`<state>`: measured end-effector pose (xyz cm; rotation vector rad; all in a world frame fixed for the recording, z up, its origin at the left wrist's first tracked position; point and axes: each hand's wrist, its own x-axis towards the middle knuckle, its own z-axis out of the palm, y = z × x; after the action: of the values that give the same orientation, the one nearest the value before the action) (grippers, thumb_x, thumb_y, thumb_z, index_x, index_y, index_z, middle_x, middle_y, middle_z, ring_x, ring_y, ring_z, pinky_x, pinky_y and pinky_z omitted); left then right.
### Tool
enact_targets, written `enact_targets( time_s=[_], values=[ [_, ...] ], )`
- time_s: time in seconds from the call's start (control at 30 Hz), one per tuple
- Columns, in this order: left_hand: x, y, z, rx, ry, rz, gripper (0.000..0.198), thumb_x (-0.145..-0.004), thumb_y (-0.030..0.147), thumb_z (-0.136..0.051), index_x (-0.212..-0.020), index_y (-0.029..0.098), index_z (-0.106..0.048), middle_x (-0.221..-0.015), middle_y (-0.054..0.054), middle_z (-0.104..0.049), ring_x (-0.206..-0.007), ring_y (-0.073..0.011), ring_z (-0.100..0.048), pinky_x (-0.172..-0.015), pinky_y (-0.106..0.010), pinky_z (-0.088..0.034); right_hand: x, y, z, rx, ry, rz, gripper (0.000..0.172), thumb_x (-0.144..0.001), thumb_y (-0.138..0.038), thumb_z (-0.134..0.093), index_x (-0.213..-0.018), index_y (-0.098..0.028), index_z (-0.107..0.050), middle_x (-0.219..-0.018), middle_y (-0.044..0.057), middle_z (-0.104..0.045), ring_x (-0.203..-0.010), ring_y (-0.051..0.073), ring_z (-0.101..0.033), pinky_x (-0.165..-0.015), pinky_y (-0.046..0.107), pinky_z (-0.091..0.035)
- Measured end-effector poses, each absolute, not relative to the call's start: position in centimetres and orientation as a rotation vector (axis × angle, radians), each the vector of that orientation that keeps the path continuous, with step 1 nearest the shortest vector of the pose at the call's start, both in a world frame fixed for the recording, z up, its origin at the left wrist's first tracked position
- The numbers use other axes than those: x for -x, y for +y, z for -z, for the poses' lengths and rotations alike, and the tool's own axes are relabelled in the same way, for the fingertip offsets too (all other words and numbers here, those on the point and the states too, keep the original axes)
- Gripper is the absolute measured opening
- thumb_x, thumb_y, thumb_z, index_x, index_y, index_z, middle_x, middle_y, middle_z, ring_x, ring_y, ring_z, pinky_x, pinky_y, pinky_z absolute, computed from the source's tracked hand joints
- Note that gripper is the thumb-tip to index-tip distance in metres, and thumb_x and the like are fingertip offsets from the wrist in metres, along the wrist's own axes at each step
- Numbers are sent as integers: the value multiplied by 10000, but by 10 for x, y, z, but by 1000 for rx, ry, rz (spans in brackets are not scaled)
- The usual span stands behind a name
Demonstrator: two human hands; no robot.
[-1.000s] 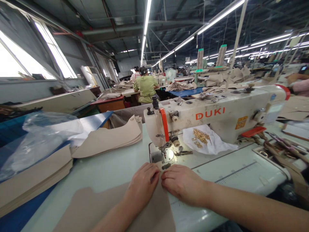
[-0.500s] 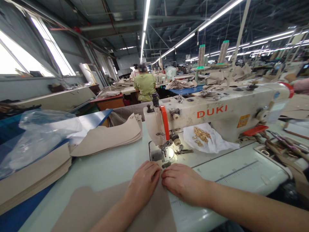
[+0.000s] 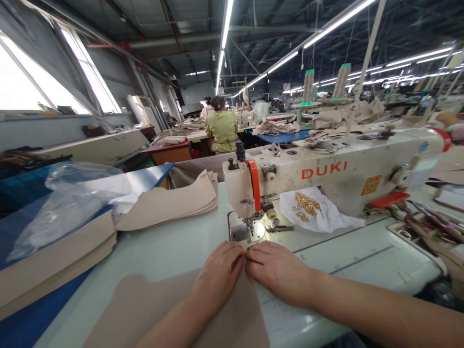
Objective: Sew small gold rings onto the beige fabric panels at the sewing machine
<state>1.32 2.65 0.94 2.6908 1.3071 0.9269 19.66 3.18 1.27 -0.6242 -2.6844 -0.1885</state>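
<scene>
A flat beige piece of material (image 3: 239, 314) lies on the pale tabletop, its far end under my hands just before the presser foot (image 3: 251, 227) of the sewing machine (image 3: 326, 169). My left hand (image 3: 220, 270) is closed, thumb and fingers pinching the edge of that piece. Close beside it, my right hand (image 3: 277, 270) is closed too, its curled fingertips at the same edge. The fingers cover the exact spot they grip. A shiny needle plate (image 3: 258, 230) shows just beyond the fingertips.
Gold-coloured metal pieces (image 3: 307, 204) rest on a white cloth (image 3: 337, 220) under the machine arm. Stacked beige pieces (image 3: 174, 203) and a clear plastic bag (image 3: 72, 208) are at left. A tray (image 3: 435, 241) holds straps and rings. Ahead sits a person (image 3: 222, 128).
The view has turned slightly left, so the machine appears farther right. My right hand has moved a little toward the needle, covering most of a small dark part that showed there before.
</scene>
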Motion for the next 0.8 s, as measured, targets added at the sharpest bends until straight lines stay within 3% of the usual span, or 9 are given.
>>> enact_targets(
  time_s=[0.43, 0.8],
  values=[
    [-5, 23, -11, -2787, 1232, -891, 174, -879, 123, -449, -895, 179, -613, -868, -51, -684, -812, -177, -627, -752, -309, -537, -195, 32, -13, 650, -2675, 157, 65, -872, -186, -563, -840, -146, -603, -873, 57, -619, -868, 186, -513, -860, 317, -428],
    [-17, 40, -11, -2794, 1201, -872, 169, -884, 121, -450, -847, 180, -604, -840, -42, -679, -777, -177, -613, -723, -303, -530, -208, 47, -19, 655, -2755, 175, 69, -879, -193, -560, -843, -144, -592, -880, 53, -611, -861, 185, -523, -830, 320, -418]
  ],
)
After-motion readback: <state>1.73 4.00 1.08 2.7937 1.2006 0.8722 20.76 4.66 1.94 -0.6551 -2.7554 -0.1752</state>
